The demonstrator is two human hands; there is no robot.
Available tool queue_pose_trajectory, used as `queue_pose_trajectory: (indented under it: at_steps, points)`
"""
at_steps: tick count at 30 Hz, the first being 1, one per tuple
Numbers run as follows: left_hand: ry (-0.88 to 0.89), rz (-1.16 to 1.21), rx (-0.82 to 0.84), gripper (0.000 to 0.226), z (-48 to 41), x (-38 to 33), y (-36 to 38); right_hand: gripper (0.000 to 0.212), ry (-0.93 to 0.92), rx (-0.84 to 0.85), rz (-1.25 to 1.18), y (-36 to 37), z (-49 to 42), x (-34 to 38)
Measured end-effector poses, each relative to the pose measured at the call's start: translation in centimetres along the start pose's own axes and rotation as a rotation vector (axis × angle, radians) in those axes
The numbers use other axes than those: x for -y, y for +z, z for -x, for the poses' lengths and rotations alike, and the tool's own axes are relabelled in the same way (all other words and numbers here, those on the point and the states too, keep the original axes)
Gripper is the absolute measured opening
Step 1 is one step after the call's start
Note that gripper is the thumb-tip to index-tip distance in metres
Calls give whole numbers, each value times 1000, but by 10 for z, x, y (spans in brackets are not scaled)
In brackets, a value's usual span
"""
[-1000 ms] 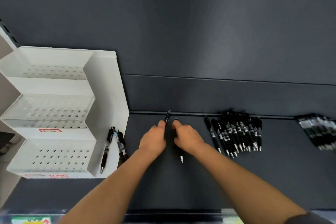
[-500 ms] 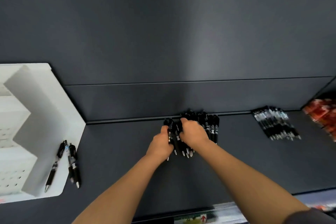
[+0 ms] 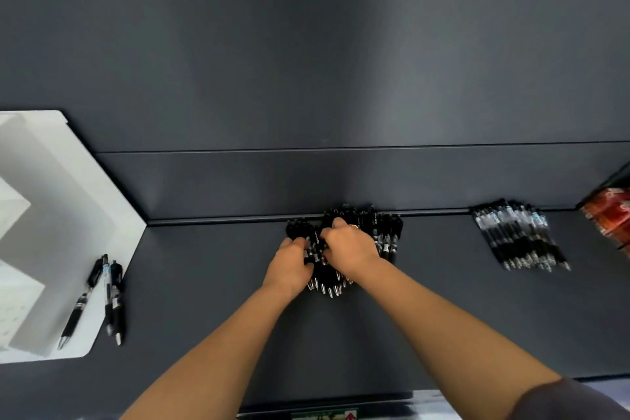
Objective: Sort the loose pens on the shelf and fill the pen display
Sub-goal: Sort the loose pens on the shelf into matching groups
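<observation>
Biggest thing first: the dark shelf [image 3: 204, 300], with the white pen display [image 3: 78, 201] sitting at its far left, well apart from where the action is. The main black pen pile [image 3: 387, 239] is in the middle, pushed up against the back ledge. A second pile [image 3: 521, 239] lies off to the right, and three loose pens [image 3: 110, 297] rest partly on the display's base.

The left grip [image 3: 289, 266] has its fingers curled round pens at the pile's left side. The right grip [image 3: 349, 249] is curled over the top of the bunch, so both are bunching up a handful.

What I'd worry about: that's a lot of smooth round barrels for one grab. If the squeeze is uneven, the outer ones could slide out, roll toward the front edge and drop off. The carry over to the display is long too, plenty of room for strays to slip.

Orientation: long axes in the middle pile run front to back, silver tips [image 3: 330, 290] toward the person, clicker ends at the ledge. The right pile is slanted a bit, tips also frontward.
</observation>
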State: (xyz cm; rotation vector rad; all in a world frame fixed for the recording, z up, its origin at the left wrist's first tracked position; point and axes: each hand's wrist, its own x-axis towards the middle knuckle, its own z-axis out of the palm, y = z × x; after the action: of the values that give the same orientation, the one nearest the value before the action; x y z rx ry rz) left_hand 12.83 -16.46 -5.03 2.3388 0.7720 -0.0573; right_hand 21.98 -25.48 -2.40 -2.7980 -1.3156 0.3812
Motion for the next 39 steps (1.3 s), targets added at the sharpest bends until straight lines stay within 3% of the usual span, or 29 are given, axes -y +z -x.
queue_pose_trajectory:
  at_steps: [10,19,31,39]
  points:
    - [58,-79,-74,24,10,2,-19,31,-106,-143,-30,-11,1,-3]
    - [37,-285,-270,16,47,57,-72,24,-266,-214,-96,-13,-4,69]
    - [-186,-273,-326,20,89,176,-140,30,-456,43,-100,7,-24,226]
    - [-344,-156,-267,36,99,221,-147,30,-473,229,-101,27,-37,287]
